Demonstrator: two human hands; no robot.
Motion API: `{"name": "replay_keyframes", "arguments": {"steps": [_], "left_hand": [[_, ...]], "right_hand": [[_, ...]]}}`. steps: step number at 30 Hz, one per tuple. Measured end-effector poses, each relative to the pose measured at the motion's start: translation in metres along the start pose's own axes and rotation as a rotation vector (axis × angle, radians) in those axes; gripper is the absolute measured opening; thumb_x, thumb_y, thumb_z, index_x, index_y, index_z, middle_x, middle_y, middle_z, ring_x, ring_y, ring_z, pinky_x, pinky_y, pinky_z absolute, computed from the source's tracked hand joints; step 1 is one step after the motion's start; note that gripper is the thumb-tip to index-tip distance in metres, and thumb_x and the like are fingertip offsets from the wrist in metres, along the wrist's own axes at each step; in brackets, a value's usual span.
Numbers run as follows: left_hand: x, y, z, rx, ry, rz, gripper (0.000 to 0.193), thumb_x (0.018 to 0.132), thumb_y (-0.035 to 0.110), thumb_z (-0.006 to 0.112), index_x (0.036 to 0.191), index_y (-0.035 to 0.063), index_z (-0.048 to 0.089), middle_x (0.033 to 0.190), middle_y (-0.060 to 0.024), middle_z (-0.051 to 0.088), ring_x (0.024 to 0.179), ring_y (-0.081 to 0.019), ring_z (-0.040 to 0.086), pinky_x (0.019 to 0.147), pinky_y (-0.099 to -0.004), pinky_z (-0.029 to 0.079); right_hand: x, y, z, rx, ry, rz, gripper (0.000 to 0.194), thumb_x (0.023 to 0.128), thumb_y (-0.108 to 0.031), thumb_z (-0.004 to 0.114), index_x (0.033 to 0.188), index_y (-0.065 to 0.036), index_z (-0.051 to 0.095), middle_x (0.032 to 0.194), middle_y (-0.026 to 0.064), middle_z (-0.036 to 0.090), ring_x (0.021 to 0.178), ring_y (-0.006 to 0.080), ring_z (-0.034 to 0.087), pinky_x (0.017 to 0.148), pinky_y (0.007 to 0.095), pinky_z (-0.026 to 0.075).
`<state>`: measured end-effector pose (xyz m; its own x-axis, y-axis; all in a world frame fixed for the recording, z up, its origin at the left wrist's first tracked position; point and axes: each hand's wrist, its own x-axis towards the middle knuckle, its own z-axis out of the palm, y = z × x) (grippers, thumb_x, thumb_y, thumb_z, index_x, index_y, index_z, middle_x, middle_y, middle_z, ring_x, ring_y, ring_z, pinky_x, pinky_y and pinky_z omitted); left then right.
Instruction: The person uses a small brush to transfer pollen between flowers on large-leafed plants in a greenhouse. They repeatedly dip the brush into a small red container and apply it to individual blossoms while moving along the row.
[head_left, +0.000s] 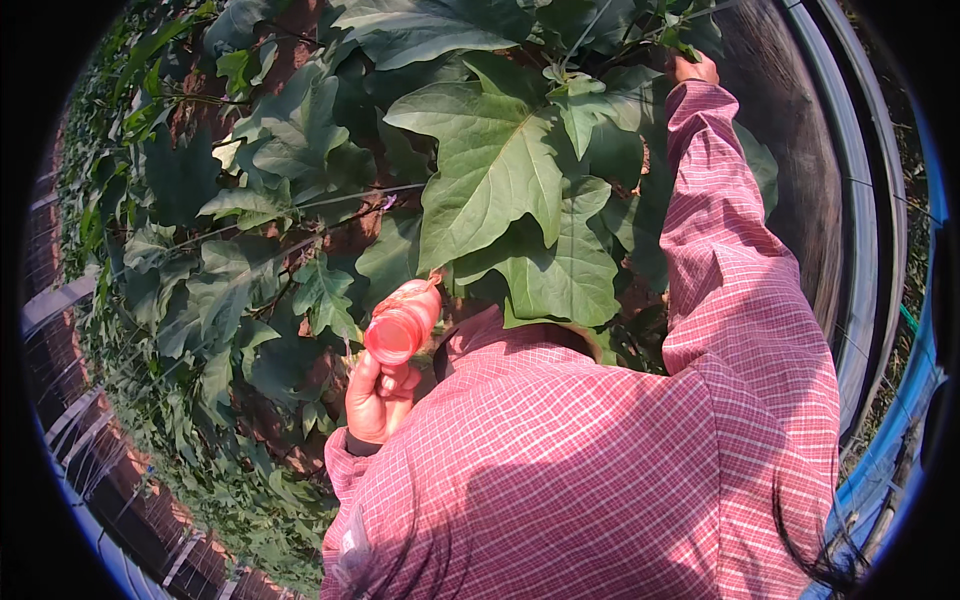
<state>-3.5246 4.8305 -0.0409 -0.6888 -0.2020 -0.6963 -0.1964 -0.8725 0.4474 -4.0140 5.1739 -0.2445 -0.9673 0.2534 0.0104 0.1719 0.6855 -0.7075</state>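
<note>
My left hand (381, 397) is at the centre left, its fingers closed around a translucent pink plastic bottle (405, 321). The bottle is tilted, with its round end towards the camera and a brown tie at the far end. Near the top right, my right hand (694, 67) reaches in among leaves and a stem; its fingertips are hidden, so their grip cannot be made out. Large lobed leaves (487, 157) of what look like eggplants spread before me, some touching my shirt collar. A small purple flower (388, 202) shows among them.
Thin strings (360, 194) run across the foliage. At the right, grey sheeting (795, 150), curved pale pipes (862, 225) and a blue edge (930, 322) border the plants. Metal bars (60, 304) stand at the far left, with reddish soil between leaves.
</note>
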Motion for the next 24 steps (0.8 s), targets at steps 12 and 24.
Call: {"name": "replay_keyframes", "arguments": {"steps": [12, 24], "left_hand": [[-0.102, -0.028, -0.125, -0.19, -0.003, 0.081, 0.017, 0.087, 0.021, 0.058, 0.079, 0.0084, 0.053, 0.063, 0.0028, 0.045, 0.055, -0.0066, 0.038, 0.054, -0.0241, 0.032], [-0.19, -0.072, -0.248, -0.312, -0.031, 0.223, 0.019, 0.089, 0.026, 0.057, 0.08, 0.0087, 0.056, 0.063, 0.004, 0.046, 0.055, -0.0059, 0.038, 0.057, -0.0255, 0.035]], "right_hand": [[-0.164, -0.169, -0.135, 0.363, 0.091, -0.302, 0.047, 0.087, -0.052, 0.049, 0.091, -0.008, 0.066, 0.073, 0.0026, 0.067, 0.053, 0.0072, 0.055, 0.049, 0.0214, 0.044], [-0.396, -0.282, -0.156, 0.754, -0.376, -0.502, 0.064, 0.088, -0.06, 0.039, 0.104, -0.001, 0.057, 0.075, 0.006, 0.064, 0.052, 0.0053, 0.049, 0.043, 0.0174, 0.03]]}}
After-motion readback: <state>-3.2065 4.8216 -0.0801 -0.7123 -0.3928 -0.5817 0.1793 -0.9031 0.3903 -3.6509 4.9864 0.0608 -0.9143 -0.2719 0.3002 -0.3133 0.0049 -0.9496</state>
